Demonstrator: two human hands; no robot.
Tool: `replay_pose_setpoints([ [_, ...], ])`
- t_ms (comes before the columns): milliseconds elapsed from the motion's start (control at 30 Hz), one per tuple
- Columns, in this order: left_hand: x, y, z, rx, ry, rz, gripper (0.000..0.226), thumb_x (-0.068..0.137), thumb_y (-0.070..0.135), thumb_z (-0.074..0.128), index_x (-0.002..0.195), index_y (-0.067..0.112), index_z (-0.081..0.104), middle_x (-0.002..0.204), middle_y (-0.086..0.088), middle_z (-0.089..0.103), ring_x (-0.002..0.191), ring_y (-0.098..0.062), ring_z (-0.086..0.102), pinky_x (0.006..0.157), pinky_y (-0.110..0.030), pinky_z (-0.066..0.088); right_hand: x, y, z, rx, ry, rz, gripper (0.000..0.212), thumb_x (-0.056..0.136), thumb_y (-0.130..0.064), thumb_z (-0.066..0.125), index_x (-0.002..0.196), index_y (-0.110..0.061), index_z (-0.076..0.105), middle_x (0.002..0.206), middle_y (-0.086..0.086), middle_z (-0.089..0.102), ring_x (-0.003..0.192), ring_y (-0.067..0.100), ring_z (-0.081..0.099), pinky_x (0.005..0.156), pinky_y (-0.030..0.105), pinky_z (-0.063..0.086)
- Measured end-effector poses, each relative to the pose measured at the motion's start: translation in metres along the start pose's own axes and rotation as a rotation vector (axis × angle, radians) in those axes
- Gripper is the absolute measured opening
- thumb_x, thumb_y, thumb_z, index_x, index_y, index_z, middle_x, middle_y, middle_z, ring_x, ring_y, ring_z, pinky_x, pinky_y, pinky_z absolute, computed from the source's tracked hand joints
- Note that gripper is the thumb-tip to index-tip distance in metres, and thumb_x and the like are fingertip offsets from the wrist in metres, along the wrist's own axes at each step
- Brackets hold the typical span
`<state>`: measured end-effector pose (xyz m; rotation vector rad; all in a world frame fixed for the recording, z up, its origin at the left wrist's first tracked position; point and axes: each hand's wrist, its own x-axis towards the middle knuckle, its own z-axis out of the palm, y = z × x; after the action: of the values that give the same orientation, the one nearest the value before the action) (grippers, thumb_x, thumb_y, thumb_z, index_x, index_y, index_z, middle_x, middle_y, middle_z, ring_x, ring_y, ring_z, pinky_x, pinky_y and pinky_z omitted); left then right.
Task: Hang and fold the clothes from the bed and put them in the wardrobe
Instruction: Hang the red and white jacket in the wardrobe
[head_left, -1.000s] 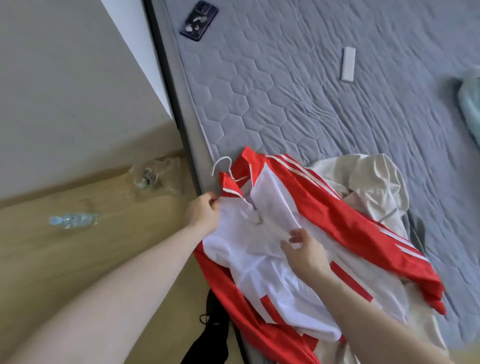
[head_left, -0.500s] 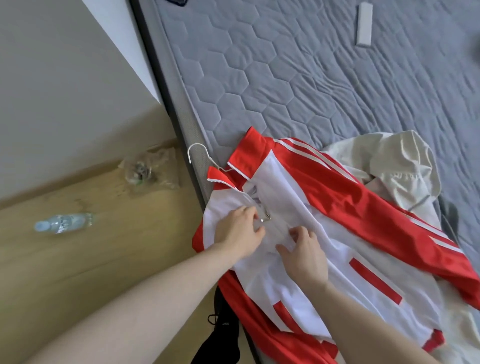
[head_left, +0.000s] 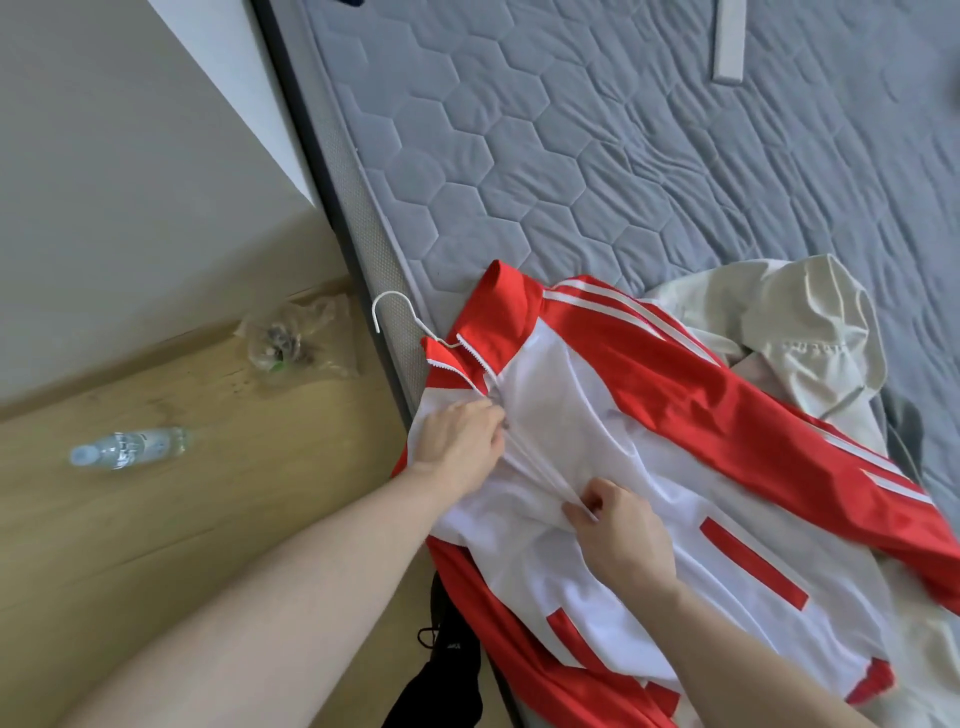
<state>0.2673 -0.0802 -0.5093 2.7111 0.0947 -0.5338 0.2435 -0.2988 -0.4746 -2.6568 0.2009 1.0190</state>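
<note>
While the left hand (head_left: 460, 441) grips the jacket (head_left: 561, 415) near its collar, the right hand (head_left: 618, 535) pinches its zipper.

A home bedroom: quilted grey mattress (head_left: 597, 156), wooden floor (head_left: 182, 519)

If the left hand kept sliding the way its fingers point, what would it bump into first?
Probably the zipper of the red and white jacket. The left hand already grips the cloth there, with its fingers pointing right across the jacket's white front.

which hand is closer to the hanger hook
Left. The left hand grips the jacket front just below the white hanger hook; the right hand pinches the zipper line farther down.
</note>
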Motion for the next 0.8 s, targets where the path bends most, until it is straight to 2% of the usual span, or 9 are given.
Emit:
replay_pose_setpoints([
  [133, 0.016, -0.030, -0.029, 0.170, 0.001, -0.048, 0.019, 0.100, 0.030, 0.049, 0.099, 0.021, 0.065, 0.106, -0.001, 0.066, 0.099, -0.031, 0.067, 0.066, -0.035, 0.037, -0.009, -0.004, -0.005, -0.006, -0.013, -0.002, 0.025, 0.095, -0.034, 0.062, 0.076, -0.023, 0.051, 0.078, -0.008, 0.059, 0.065, 0.017, 0.057, 0.052, 0.031, 0.038],
  [233, 0.020, -0.037, -0.032, 0.156, -0.021, -0.135, 0.017, 0.100, 0.031, 0.051, 0.094, 0.021, 0.063, 0.104, -0.002, 0.067, 0.100, -0.032, 0.066, 0.069, -0.038, 0.044, -0.009, -0.008, -0.007, -0.016, -0.035, 0.004, 0.023, 0.096, -0.034, 0.062, 0.079, -0.023, 0.052, 0.084, -0.008, 0.059, 0.069, 0.016, 0.056, 0.054, 0.031, 0.040],
  [333, 0.010, -0.034, -0.023, -0.043, 0.052, -0.402, 0.024, 0.097, 0.037, 0.058, 0.106, 0.015, 0.058, 0.115, -0.008, 0.060, 0.109, -0.034, 0.059, 0.080, -0.045, 0.051, -0.012, -0.007, -0.011, 0.011, -0.072, -0.002, 0.012, 0.098, -0.035, 0.062, 0.103, -0.024, 0.063, 0.107, -0.007, 0.061, 0.078, 0.015, 0.058, 0.064, 0.032, 0.045],
  [400, 0.001, -0.036, -0.016, -0.284, 0.021, -0.663, 0.050, 0.092, 0.045, 0.065, 0.119, 0.006, 0.050, 0.126, -0.016, 0.054, 0.118, -0.038, 0.055, 0.091, -0.046, 0.049, -0.018, -0.001, -0.013, 0.044, -0.092, -0.017, 0.034, 0.097, -0.037, 0.065, 0.128, -0.026, 0.058, 0.123, -0.007, 0.056, 0.079, 0.011, 0.057, 0.064, 0.027, 0.041],
  [467, -0.008, -0.040, -0.011, -0.476, -0.134, -0.801, 0.053, 0.094, 0.047, 0.063, 0.121, 0.004, 0.050, 0.121, -0.016, 0.058, 0.115, -0.038, 0.058, 0.087, -0.040, 0.047, -0.028, 0.006, -0.016, 0.083, -0.090, -0.025, 0.047, 0.096, -0.038, 0.067, 0.138, -0.027, 0.050, 0.132, -0.007, 0.051, 0.075, 0.003, 0.056, 0.058, 0.020, 0.038],
  [533, -0.021, -0.040, -0.008, -0.565, -0.201, -0.748, 0.028, 0.099, 0.037, 0.056, 0.100, 0.009, 0.055, 0.094, -0.008, 0.058, 0.094, -0.036, 0.060, 0.069, -0.035, 0.040, -0.038, 0.011, -0.022, 0.132, -0.069, -0.019, 0.049, 0.096, -0.038, 0.067, 0.141, -0.027, 0.048, 0.137, -0.006, 0.049, 0.078, 0.001, 0.057, 0.064, 0.022, 0.042],
  [600, -0.039, -0.031, -0.014, -0.612, -0.096, -0.675, 0.027, 0.101, 0.025, 0.049, 0.077, 0.016, 0.041, 0.072, -0.003, 0.045, 0.073, -0.031, 0.047, 0.060, -0.036, 0.031, -0.047, 0.011, -0.031, 0.204, -0.031, -0.002, 0.049, 0.096, -0.034, 0.068, 0.141, -0.026, 0.049, 0.140, -0.006, 0.050, 0.085, 0.008, 0.061, 0.076, 0.028, 0.045],
  [700, -0.076, -0.007, -0.036, -0.741, 0.113, -0.607, 0.033, 0.101, 0.022, 0.045, 0.071, 0.022, 0.034, 0.063, 0.006, 0.040, 0.064, -0.024, 0.039, 0.061, -0.038, 0.030, -0.067, 0.001, -0.050, 0.300, 0.010, -0.004, 0.046, 0.095, -0.026, 0.068, 0.137, -0.029, 0.050, 0.134, -0.009, 0.050, 0.081, 0.010, 0.067, 0.076, 0.033, 0.048],
  [800, -0.123, 0.020, -0.068, -0.884, 0.201, -0.540, 0.030, 0.099, 0.028, 0.047, 0.070, 0.028, 0.039, 0.061, 0.013, 0.041, 0.059, -0.010, 0.036, 0.060, -0.035, 0.030, -0.097, -0.011, -0.077, 0.339, 0.028, -0.077, 0.047, 0.093, -0.010, 0.060, 0.132, -0.035, 0.049, 0.132, -0.015, 0.051, 0.071, 0.002, 0.064, 0.066, 0.026, 0.048],
])
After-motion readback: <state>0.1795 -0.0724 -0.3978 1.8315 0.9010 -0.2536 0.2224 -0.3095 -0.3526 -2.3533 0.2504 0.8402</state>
